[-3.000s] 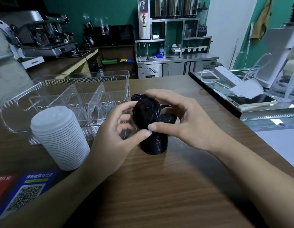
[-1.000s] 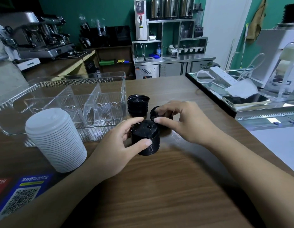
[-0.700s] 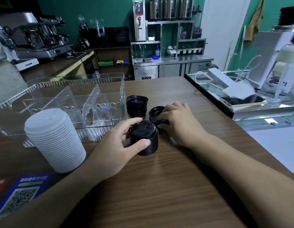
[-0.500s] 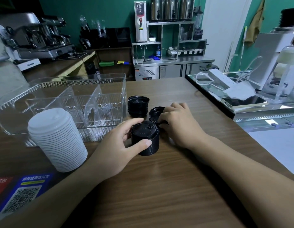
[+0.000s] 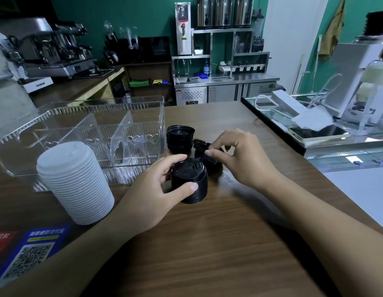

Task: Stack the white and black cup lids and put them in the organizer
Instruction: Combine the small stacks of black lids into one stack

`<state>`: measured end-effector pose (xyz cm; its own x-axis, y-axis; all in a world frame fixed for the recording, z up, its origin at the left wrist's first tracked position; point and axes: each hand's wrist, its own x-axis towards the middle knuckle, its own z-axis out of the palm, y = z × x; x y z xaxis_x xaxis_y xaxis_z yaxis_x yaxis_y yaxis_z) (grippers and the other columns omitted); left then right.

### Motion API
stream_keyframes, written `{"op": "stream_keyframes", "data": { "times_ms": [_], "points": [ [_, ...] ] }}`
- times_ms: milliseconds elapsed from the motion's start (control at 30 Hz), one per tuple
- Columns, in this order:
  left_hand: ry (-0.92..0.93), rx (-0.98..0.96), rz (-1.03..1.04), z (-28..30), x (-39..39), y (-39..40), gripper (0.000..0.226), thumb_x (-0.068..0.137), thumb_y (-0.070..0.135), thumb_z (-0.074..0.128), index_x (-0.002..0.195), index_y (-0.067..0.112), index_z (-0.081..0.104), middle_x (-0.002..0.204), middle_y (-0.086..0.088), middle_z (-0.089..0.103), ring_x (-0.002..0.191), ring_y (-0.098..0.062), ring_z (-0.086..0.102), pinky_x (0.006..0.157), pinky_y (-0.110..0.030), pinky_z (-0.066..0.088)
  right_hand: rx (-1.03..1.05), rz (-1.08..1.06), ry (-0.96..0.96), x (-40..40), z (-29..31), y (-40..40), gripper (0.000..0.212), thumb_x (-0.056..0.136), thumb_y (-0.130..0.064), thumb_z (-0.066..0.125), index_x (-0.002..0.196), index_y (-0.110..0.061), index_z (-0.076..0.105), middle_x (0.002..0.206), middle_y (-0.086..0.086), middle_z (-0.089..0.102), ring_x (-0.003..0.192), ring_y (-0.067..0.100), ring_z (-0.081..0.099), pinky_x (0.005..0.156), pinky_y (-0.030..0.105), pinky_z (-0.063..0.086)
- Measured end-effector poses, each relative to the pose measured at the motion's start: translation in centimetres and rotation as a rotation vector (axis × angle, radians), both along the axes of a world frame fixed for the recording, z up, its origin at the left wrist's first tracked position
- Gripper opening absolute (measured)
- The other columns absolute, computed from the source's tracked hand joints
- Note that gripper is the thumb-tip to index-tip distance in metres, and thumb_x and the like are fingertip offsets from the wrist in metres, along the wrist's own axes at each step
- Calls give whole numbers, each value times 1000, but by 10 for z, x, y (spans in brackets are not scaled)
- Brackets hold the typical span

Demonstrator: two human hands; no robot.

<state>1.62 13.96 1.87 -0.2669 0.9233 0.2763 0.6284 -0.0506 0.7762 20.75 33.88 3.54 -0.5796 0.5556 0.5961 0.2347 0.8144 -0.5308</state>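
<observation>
White lids: one tall stack (image 5: pixel 76 183) on the wooden counter (image 5: pixel 207 243), near left, just in front of the clear organizer (image 5: pixel 100 116). Appears complete; not yet in the organizer.
Black lids, near stack: (image 5: pixel 189 183) centre of counter, left hand (image 5: pixel 156 189) wrapped round it, thumb on the near side, fingers on the far rim.
Black lids, far stack: (image 5: pixel 180 138) shorter pile, just right of the organizer's end wall, untouched.
Loose black lid: (image 5: pixel 200 145) tilted, pinched between thumb and fingers of the right hand (image 5: pixel 239 155), just off the counter beside a few more black lids.
Organizer: three compartments, no lids inside.
Progress: stacking partly done; black piles to merge, both colours to load.
</observation>
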Motion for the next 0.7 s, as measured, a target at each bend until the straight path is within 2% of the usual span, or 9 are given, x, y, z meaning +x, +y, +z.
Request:
{"op": "stream_keyframes", "data": {
  "times_ms": [67, 133, 233, 300, 367, 467, 533, 600, 700],
  "points": [
    [-1, 1, -1, 1, 1, -1, 76, 90, 65, 81, 160, 48, 57, 155, 31, 64, 149, 8, 56, 131, -42, 44, -117, 30, 103, 5, 9, -4, 12, 94, -29, 90, 85, -23, 85, 87, -3, 77, 73, 8, 57, 73, 26, 47],
    [-20, 10, 1, 2, 2, -1, 75, 94, 62, 85, 162, 47, 56, 158, 30, 63, 150, 10, 54, 132, -40, 43, -193, 78, 179, 7, 15, -10, 12, 95, -26, 89, 86, -19, 85, 85, -1, 76, 68, 6, 54, 69, 22, 46],
    [-68, 45, 9, 5, 4, -2, 80, 93, 64, 83, 165, 40, 56, 159, 28, 63, 148, 12, 54, 132, -35, 44, -247, 172, 239, 7, 20, -20, 10, 96, -22, 89, 88, -16, 85, 83, -1, 74, 70, 15, 57, 67, 36, 50],
    [-127, 97, 8, 8, 6, -2, 79, 95, 64, 84, 164, 36, 58, 156, 25, 67, 147, 8, 59, 130, -37, 46, -221, 230, 257, 7, 22, -28, 8, 96, -19, 88, 90, -14, 86, 85, -1, 75, 73, 24, 63, 70, 42, 54],
    [-202, 164, 7, 11, 7, -3, 71, 97, 48, 83, 161, 29, 61, 152, 18, 72, 146, 0, 64, 128, -40, 49, -173, 278, 265, 5, 23, -36, 6, 95, -16, 89, 92, -12, 86, 89, 0, 77, 77, 29, 67, 73, 44, 56],
    [-257, 237, -7, 17, 10, -4, 55, 107, 32, 78, 158, 19, 63, 148, 9, 76, 144, -10, 68, 126, -40, 52, -119, 349, 269, 3, 24, -48, 3, 94, -12, 89, 94, -10, 87, 94, 0, 77, 79, 16, 69, 74, 33, 55],
    [-287, 258, -34, 20, 12, -5, 49, 110, 26, 72, 157, 15, 62, 147, 3, 78, 143, -14, 70, 123, -38, 54, -60, 380, 244, 2, 23, -54, 3, 95, -12, 88, 97, -9, 88, 97, 0, 76, 81, 16, 70, 74, 28, 54],
    [-311, 278, -53, 21, 11, -5, 44, 114, 26, 70, 155, 12, 62, 147, -2, 77, 143, -20, 71, 122, -42, 55, -9, 402, 218, 2, 23, -57, 5, 96, -12, 88, 98, -8, 87, 99, 1, 75, 82, 18, 71, 73, 26, 53],
    [-331, 321, -63, 21, 8, -4, 52, 108, 35, 71, 153, 11, 62, 145, -6, 77, 141, -26, 72, 120, -50, 55, 63, 418, 193, 1, 25, -61, 5, 96, -10, 88, 99, -6, 87, 100, 1, 75, 87, 14, 72, 79, 19, 50]
  ]
}}
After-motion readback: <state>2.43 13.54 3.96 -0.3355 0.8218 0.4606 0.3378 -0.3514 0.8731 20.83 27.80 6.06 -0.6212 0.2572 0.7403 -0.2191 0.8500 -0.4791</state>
